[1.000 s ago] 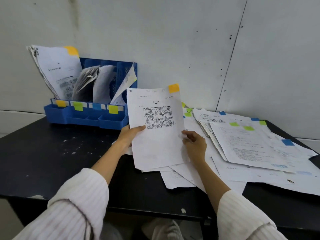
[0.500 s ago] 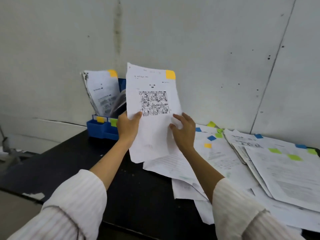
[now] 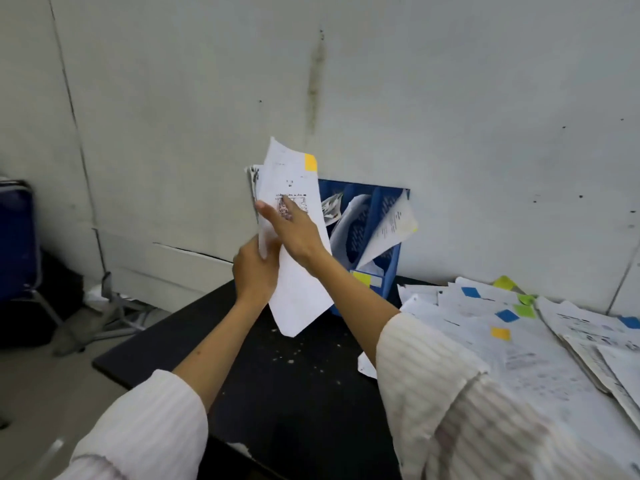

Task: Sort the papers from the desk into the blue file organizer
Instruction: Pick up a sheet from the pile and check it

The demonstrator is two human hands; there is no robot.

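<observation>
Our left hand (image 3: 254, 271) grips the paper (image 3: 294, 244) low down, and our right hand (image 3: 294, 226) lies flat on it. The floppy top could bend and miss the blue box (image 3: 377, 209) just behind.

A pale grey panelled wall (image 3: 450, 98) fills the background, marked by a dark vertical stain (image 3: 314, 84) near its middle and scattered small black specks towards its right side. At the left edge of the view stands a dark blue chair (image 3: 15, 244) with a grey metal frame (image 3: 114, 306), its legs resting on the light tan floor (image 3: 45, 393) beside the wall. A long horizontal crack (image 3: 194, 252) runs along the lower part of the wall.
</observation>
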